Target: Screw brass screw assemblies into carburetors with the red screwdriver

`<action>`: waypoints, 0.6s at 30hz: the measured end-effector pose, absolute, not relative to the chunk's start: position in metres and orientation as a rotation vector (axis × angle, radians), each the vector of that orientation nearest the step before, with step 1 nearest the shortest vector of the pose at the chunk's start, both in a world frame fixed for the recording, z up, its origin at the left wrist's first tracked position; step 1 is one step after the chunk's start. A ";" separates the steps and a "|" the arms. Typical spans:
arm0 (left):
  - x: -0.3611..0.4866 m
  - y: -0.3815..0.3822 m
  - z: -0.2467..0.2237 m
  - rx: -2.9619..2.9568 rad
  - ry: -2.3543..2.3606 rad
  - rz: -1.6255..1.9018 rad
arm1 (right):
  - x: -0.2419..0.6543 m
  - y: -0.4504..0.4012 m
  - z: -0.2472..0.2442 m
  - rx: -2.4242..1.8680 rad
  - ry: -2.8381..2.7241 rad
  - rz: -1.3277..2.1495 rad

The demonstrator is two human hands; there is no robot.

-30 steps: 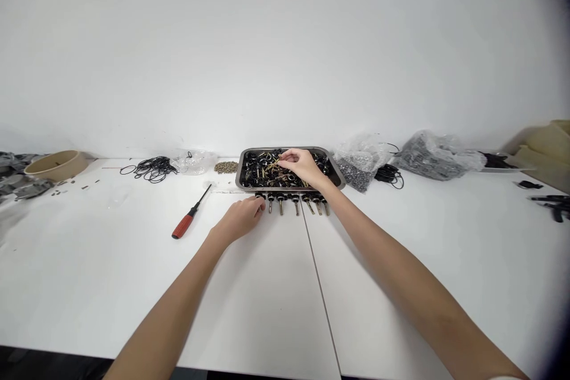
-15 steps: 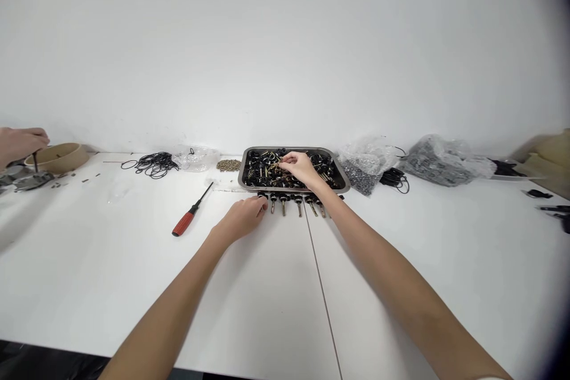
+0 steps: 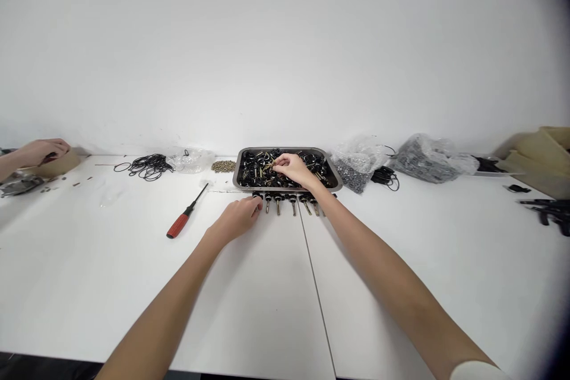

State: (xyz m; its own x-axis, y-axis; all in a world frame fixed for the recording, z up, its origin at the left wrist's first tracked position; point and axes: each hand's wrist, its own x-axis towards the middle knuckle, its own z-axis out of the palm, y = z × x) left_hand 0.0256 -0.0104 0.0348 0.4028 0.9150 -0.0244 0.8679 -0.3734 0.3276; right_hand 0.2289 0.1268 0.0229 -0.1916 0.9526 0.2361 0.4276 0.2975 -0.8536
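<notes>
Centrally, one metal tray [image 3: 285, 190], near the wall [image 3: 285, 59], heaped with black and brass-coloured parts [image 3: 256, 173]; right hand [image 3: 287, 167] over it, fingertips pinched narrow, grip unclear. Stemmed parts [image 3: 278, 205], a row along the tray's near edge; left hand [image 3: 240, 217], fingers curled at the leftmost, contact hidden. Screwdriver [image 3: 179, 224], apart, open surface [image 3: 222, 187] between. Clear bags [image 3: 356, 167], two, grey contents indistinct. Another person's hand [image 3: 42, 151], forearm cut off.

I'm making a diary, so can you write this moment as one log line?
left hand: at left end of parts row | right hand: at metal tray | red screwdriver: on table
</notes>
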 end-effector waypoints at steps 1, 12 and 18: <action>0.026 -0.011 0.035 2.377 1.559 0.228 | 0.231 0.126 0.025 -1.249 -1.771 0.824; 0.025 -0.011 0.037 2.398 1.564 0.180 | 0.277 0.121 0.066 -1.291 -1.748 0.802; 0.027 -0.011 0.037 2.397 1.571 0.179 | 0.299 0.116 0.077 -1.375 -1.910 0.761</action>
State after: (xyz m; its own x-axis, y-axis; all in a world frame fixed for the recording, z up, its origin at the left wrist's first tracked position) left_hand 0.0266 -0.0107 0.0366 0.4046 0.9134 -0.0441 0.8802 -0.3759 0.2896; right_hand 0.2986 0.1164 0.0772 -0.2335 0.9568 0.1732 0.5753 0.2796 -0.7687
